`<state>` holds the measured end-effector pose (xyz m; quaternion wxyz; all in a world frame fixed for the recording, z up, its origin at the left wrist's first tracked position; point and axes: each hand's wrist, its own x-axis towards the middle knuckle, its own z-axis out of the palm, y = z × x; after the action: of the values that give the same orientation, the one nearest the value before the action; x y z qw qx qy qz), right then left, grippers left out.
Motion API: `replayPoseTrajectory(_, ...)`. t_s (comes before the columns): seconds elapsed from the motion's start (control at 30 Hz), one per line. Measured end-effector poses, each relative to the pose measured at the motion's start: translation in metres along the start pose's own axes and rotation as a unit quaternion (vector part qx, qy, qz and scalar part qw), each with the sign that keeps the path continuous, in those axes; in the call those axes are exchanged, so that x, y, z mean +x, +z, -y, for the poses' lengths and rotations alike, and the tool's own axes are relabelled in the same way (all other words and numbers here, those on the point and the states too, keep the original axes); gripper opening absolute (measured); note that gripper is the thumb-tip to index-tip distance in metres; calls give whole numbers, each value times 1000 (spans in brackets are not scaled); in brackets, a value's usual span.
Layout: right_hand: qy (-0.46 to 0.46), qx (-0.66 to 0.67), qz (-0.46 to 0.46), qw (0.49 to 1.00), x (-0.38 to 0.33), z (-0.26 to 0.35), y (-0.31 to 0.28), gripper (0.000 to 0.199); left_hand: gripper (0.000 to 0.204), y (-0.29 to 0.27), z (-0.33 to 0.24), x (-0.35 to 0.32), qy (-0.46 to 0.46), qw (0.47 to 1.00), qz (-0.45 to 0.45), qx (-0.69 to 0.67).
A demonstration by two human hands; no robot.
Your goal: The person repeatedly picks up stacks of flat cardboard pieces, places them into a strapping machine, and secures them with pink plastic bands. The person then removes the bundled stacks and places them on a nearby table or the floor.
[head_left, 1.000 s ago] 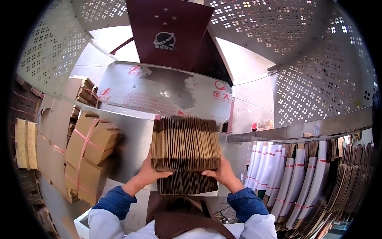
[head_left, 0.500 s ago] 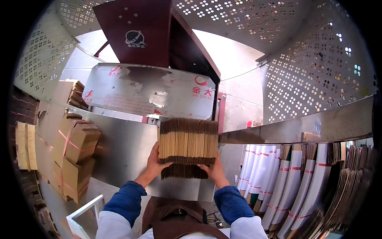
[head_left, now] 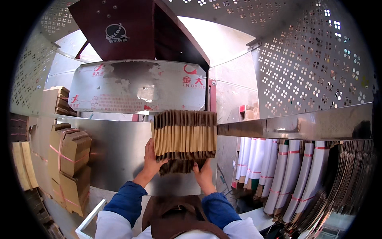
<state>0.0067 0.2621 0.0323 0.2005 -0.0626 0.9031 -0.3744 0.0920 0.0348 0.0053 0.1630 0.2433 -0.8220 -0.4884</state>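
Note:
A tight row of folded cardboard pieces [head_left: 185, 137], brown along the ridged edges, stands on the steel table [head_left: 119, 147] in front of me. My left hand [head_left: 149, 163] grips its near left side, fingers along the side and thumb at the near corner. At the near right edge, my right hand [head_left: 204, 175] holds the row from below, its thumb against the lower brown folds. Its fingertips are partly hidden by the cardboard.
Strapped cardboard bundles [head_left: 69, 151] stand at the left. Beyond the table is a dark red machine [head_left: 115, 32] with a scuffed metal plate [head_left: 135, 87]. A perforated metal guard [head_left: 306, 67] curves round the right, above strapped white bundles [head_left: 286, 171].
My right hand has slid from the row's right side to its near edge. My left hand still grips the left side. The whole view has shifted slightly.

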Motion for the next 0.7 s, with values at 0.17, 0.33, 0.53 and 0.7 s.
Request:
replayPoseTrajectory(0.17, -103, -73, -65, 990, 0, -10, 16, 51, 106, 0, 0, -1, -70, 992, 6, -106)
replayPoseTrajectory(0.33, -39, -53, 11, 998, 3, -14, 11, 58, 107, -7, -10, 1, -94, 990, 9, -101)
replayPoseTrajectory(0.53, 7, -76, 10, 997, 4, -7, 0, 63, 109, -1, 6, -3, -44, 998, 8, -44)
replayPoseTrajectory(0.7, -38, -117, 51, 991, 27, -15, 1, 70, 99, -1, 12, 13, -68, 988, 29, -133)
